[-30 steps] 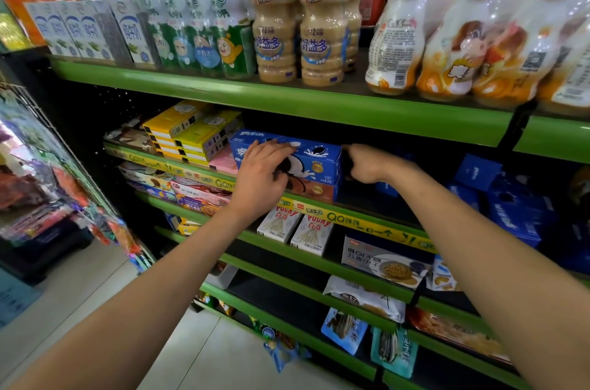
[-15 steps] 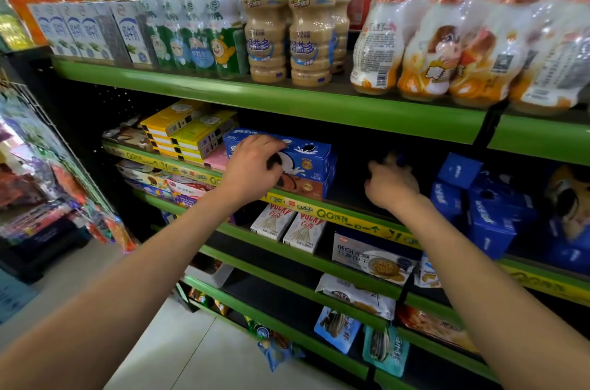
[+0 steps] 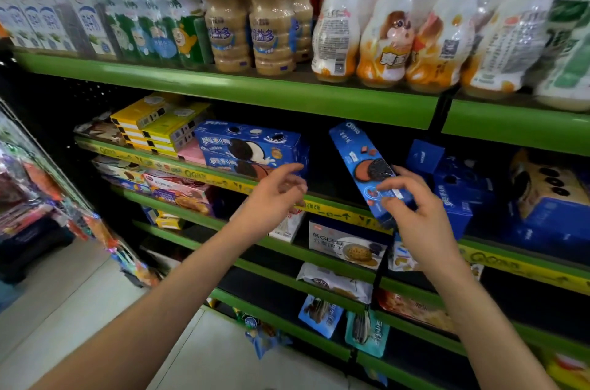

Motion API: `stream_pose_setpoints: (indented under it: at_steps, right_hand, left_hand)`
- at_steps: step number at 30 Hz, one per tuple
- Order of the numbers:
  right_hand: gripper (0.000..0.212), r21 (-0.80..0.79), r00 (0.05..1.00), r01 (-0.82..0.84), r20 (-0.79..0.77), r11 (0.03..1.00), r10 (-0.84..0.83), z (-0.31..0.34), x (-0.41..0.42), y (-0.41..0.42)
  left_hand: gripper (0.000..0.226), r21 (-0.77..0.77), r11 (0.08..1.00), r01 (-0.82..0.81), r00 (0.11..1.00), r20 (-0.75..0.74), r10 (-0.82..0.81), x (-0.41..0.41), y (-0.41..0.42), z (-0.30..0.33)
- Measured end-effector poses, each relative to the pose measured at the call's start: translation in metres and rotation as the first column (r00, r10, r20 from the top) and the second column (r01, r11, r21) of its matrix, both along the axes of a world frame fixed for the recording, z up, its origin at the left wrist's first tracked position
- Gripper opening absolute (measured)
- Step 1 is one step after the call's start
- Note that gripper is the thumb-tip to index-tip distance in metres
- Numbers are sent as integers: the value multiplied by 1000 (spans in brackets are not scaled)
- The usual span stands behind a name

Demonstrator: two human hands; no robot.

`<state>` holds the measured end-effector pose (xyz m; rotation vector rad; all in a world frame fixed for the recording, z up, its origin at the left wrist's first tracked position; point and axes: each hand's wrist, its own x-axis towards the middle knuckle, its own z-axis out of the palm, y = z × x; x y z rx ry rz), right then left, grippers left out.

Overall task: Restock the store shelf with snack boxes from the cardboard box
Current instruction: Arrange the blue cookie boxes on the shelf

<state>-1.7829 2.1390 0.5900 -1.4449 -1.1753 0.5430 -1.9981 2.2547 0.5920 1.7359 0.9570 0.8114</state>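
Half a second ago our right hand (image 3: 421,217) was empty, reaching into the dark shelf (image 3: 319,204) gap; now it pinches a slim blue cookie box (image 3: 367,166) by its lower end, tilted (top leaning left) above the shelf edge. Our left hand (image 3: 271,198) has come off the stacked blue boxes (image 3: 249,147) and hovers just before them, fingers loosely spread, holding nothing.

1. The long blue cookie box (image 3: 367,166) stands tilted in the gap on the green-edged store shelf (image 3: 351,214), its lower end in the right hand (image 3: 418,214).
2. The stacked blue cookie boxes (image 3: 252,147) lie left of it; the left hand (image 3: 271,198) is just before them.
3. The beige drink bottles (image 3: 255,22) stand on the shelf above.
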Motion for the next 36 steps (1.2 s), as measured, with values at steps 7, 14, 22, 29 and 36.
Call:
stream_pose_setpoints:
  at_steps: [7,14,22,29,36]
  right_hand:
    - [28,100,930,-178,-307,979,200,-32,39,-39]
    - [57,153,841,-399,-331,904,427,-33,57,-62]
    - [59,43,916,-301,-264,953,302,-30,49,-64]
    - [61,-61,892,-352,-326,934,315,-37,25,-41]
    - [63,44,636,-335,-727,941,260,-32,3,-21]
  left_hand:
    - [50,-280,960,-5,975,211,67,33,-20,-8]
    - [68,-439,898,39,904,398,155,28,-22,0]
    - [63,-363,913,188,878,478,10,-26,-21,-3]
    - [62,-278,957,82,851,519,78,-49,-38,-8]
    - [57,-171,985,3,828,553,94,-66,-41,-9]
